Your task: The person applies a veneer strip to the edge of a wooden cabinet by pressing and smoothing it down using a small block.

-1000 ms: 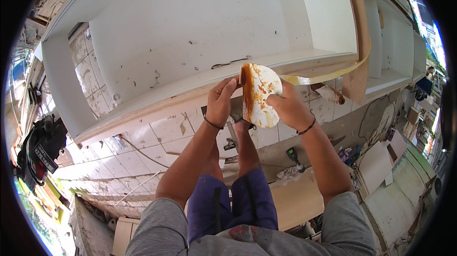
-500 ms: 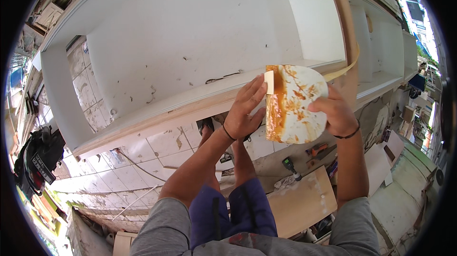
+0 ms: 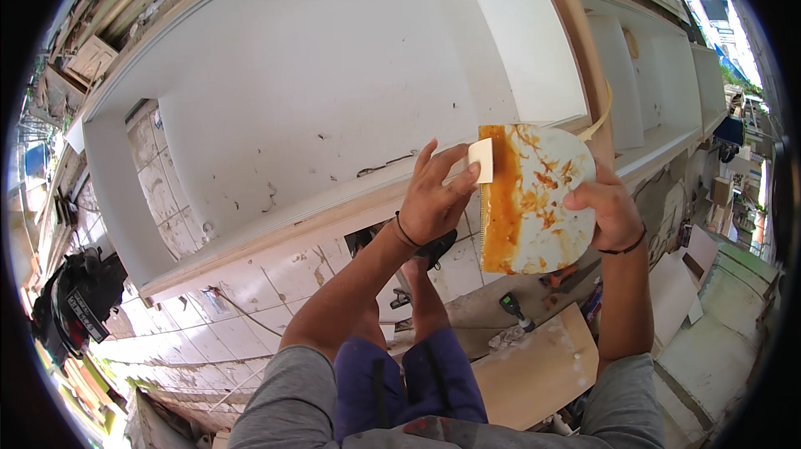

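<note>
My right hand [image 3: 607, 209] grips the rounded side of a white glue spreader [image 3: 546, 236], thumb on top and fingers underneath. Amber glue is smeared across its face, thickest in a band along the straight, finely toothed left edge. Between thumb and fingers my left hand [image 3: 435, 199] pinches a small cream flat piece [image 3: 481, 160], which lies against the glue band near the upper end of that edge. The other left fingers are partly spread. Both hands are held above the near wooden edge of a long white cabinet [image 3: 309, 73] lying on its back.
A thin pale strip [image 3: 602, 115] curls beside a brown panel [image 3: 580, 48] at the cabinet's right end. Below lie a green-and-black cordless drill [image 3: 516, 311] and a plywood board [image 3: 538, 365]. A black bag [image 3: 79, 299] sits at the left; scrap wood [image 3: 113, 11] is stacked at the far left.
The spreader has come slightly lower and to the right, with its glue band turned more toward view. My left thumb has closed over the cream piece, which looks more tilted.
</note>
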Demonstrator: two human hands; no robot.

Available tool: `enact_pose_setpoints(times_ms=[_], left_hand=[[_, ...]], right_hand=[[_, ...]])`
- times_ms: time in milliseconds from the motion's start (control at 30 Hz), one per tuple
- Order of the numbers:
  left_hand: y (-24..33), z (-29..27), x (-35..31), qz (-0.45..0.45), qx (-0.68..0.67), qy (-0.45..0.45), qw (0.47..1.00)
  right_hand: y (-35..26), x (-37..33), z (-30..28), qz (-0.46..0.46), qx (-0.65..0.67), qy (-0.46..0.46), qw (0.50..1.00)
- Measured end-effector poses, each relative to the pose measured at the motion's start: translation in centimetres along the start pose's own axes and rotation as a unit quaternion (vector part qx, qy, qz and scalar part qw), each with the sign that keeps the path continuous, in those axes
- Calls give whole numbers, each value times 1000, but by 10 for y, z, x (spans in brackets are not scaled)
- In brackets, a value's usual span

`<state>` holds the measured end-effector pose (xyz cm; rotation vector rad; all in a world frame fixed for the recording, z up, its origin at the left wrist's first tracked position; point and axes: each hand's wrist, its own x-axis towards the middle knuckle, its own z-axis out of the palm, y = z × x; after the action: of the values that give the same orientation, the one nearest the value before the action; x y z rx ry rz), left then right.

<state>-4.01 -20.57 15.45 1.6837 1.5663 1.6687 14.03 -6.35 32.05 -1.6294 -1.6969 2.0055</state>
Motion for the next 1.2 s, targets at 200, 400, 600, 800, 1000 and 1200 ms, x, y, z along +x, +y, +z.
enact_pose_setpoints(times_ms=[200,400,600,800,1000,1200], left_hand=[[-15,-12,-7,-11,62,-23,998],[-17,-27,0,-287,-188,36,939],[-43,-43,-4,-319,-178,-8,931],[-102,-31,-34,-450,-257,57,853],[-157,-30,-64,-661,-202,58,720],[-157,-16,-89,-641,-5,56,766]], right_hand=[[-44,-10,15,19,258,-76,963],[-16,-14,-19,-271,-3,9,962],[16,-42,-44,-120,372,20,920],[87,-68,-76,-155,429,94,885],[144,-112,-110,-171,476,141,851],[196,-150,-129,-302,567,130,755]])
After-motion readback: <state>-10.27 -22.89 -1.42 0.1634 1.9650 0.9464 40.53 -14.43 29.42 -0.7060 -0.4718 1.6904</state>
